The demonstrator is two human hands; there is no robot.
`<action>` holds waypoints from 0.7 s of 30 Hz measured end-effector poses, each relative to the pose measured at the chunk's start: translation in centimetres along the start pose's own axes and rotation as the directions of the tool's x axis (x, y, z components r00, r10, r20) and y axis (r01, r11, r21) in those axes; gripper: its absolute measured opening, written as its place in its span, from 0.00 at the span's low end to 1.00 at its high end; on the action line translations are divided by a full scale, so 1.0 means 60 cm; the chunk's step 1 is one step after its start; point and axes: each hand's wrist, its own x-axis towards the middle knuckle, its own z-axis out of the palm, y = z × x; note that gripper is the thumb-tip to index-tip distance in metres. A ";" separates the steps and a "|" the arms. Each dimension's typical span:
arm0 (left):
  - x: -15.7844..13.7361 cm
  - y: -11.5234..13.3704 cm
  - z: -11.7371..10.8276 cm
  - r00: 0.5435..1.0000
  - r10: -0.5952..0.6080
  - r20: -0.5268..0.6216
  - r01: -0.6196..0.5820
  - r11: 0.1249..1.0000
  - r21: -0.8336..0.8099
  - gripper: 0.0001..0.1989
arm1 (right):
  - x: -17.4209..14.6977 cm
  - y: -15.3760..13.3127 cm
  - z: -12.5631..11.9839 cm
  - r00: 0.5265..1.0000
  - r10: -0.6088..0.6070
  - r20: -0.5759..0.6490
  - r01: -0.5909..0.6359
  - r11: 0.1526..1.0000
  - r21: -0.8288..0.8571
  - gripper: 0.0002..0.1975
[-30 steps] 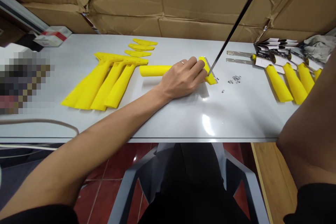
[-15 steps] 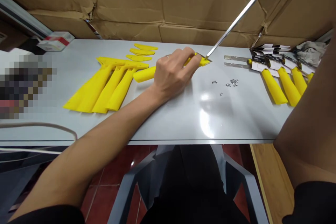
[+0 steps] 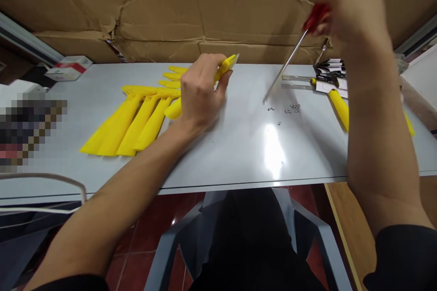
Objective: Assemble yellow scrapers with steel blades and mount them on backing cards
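Observation:
My left hand (image 3: pixel 201 88) is wrapped around a yellow plastic handle (image 3: pixel 223 68), whose pointed end with a bit of thin metal sticks out past the thumb and fingers. Raised over the table's right half, my right hand (image 3: pixel 357 11) grips a screwdriver (image 3: pixel 316 18) by its red handle; motion blurs the fingers. Its long shaft slants down to the left, with the tip just above or at the tabletop near some small screws (image 3: pixel 295 107). Left of my left hand lie several loose yellow handle parts (image 3: pixel 136 118) and small flat yellow pieces (image 3: pixel 170 84).
Yellow-handled tools (image 3: pixel 339 107) with printed sleeves and metal strips (image 3: pixel 298 82) lie at the right, partly behind my forearm. Cardboard (image 3: pixel 153 18) lines the back of the table (image 3: pixel 232 154). A white and red box (image 3: pixel 68 68) stands back left; a pale cable (image 3: pixel 44 176) crosses the front left.
The screwdriver has come away from the yellow handle, and its tip is now by the screws. My left hand has moved left with the handle and tilted its end upward. My right hand has entered view.

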 end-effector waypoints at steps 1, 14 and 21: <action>-0.001 -0.004 0.001 1.000 0.028 0.003 -0.028 0.998 0.050 0.13 | 0.001 0.006 0.019 0.996 -0.041 0.075 0.032 0.992 0.118 0.33; -0.004 -0.004 0.000 1.000 -0.009 0.001 0.009 1.000 -0.010 0.07 | -0.039 0.004 0.165 0.873 -0.123 0.472 0.160 0.986 -0.040 0.19; -0.008 0.004 0.008 0.998 -0.063 0.032 0.063 0.998 0.010 0.07 | -0.025 0.018 0.170 0.848 -0.024 0.530 0.155 0.967 -0.204 0.20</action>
